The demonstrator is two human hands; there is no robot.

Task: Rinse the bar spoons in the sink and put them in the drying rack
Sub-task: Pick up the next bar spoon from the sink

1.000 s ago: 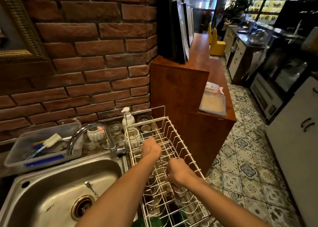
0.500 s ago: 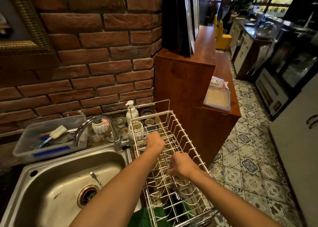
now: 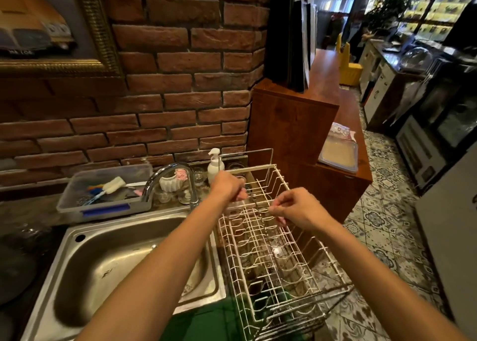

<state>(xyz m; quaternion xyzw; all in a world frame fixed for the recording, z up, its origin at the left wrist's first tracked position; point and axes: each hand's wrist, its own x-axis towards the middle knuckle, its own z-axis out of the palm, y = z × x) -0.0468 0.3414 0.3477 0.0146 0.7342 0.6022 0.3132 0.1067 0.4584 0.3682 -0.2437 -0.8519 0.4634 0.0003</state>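
The white wire drying rack [image 3: 291, 268] stands right of the steel sink [image 3: 111, 260]. Both my hands hover over the rack's far half. My left hand [image 3: 227, 188] has its fingers curled near the back wires. My right hand [image 3: 296, 209] pinches with thumb and fingertips just above the wires. A thin metal stem [image 3: 258, 203], seemingly a bar spoon, runs between the two hands; most of it is hidden by fingers and wires. Dark glasses stand under the rack's grid.
A curved tap [image 3: 170, 172] rises behind the sink, with a white pump bottle [image 3: 214, 165] and small glasses beside it. A plastic tub of brushes [image 3: 103, 196] sits at the back left. A wooden counter [image 3: 296, 123] stands right of the brick wall, tiled floor beyond.
Both hands have moved from the rack's middle toward its far end. The right hand has gone from a fist to a fingertip pinch. The camera has tipped a little.
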